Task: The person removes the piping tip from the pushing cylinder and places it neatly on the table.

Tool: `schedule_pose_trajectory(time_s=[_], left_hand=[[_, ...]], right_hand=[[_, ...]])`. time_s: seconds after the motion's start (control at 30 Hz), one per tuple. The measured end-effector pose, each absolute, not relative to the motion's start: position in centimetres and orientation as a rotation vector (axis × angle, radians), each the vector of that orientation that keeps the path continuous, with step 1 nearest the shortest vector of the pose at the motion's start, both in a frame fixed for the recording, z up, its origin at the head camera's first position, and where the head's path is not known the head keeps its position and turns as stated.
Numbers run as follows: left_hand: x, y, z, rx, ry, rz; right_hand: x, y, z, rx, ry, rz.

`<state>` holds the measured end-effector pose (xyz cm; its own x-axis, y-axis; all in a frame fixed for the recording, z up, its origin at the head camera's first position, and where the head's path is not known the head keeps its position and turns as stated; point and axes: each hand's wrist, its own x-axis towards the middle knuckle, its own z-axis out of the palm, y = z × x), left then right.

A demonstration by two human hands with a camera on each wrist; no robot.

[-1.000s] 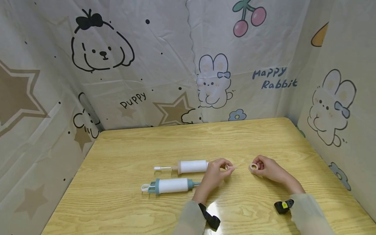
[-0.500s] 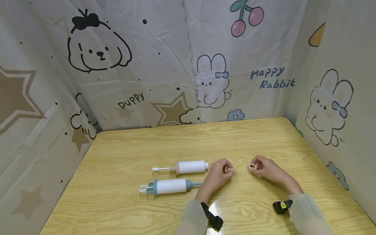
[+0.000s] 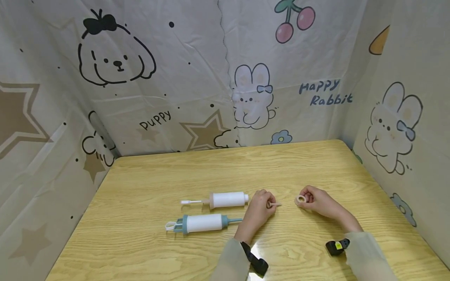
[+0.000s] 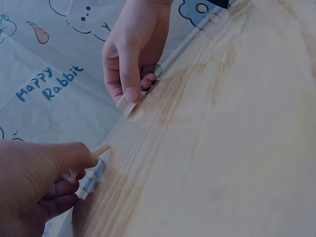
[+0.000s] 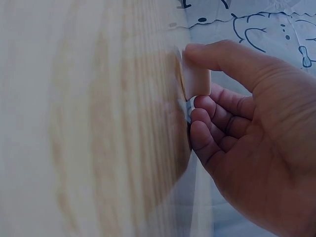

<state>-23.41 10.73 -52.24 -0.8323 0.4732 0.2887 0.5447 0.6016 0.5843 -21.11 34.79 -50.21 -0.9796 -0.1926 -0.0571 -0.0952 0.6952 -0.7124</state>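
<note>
My left hand [image 3: 258,210] pinches a small pale-pink piece [image 3: 276,204] with a ring-like end and a narrow tip that points right. In the left wrist view, that tip [image 4: 102,149] sticks out past my thumb. Across a short gap, my right hand [image 3: 322,201] holds a beige ring [image 3: 300,199] upright at the tabletop, between thumb and fingers. The right wrist view shows the ring [image 5: 197,79] edge-on. Left of my left hand lies a white syringe-like tube [image 3: 228,199] with a pink collar. Nearer to me is a similar white tube [image 3: 205,223] with blue-green ends.
Both tubes lie sideways on the wood-grain table [image 3: 147,175]; my left hand is close to the nearer one's thin blue-green spout [image 3: 235,220]. Printed cloth [image 3: 197,78] stands along the back and both sides. A black wrist camera [image 3: 335,247] sits by my right sleeve.
My left hand has drawn slightly down with the pink piece, uncovering the far tube's white tip. My right hand and the ring stay nearly still. The head view has shifted a little.
</note>
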Motion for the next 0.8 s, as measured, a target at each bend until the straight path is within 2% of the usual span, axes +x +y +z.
schedule_pose_trajectory(time_s=[0.37, 0.8], left_hand=[[-23.46, 10.72, -52.39, -0.840, -2.685, -0.834], [-23.48, 10.70, -52.45, -0.840, -2.709, -0.843]], right_hand=[[-21.13, 34.69, -50.30, -0.261, 2.771, -1.170], [-21.12, 34.59, -50.32, -0.233, 2.772, -1.161]])
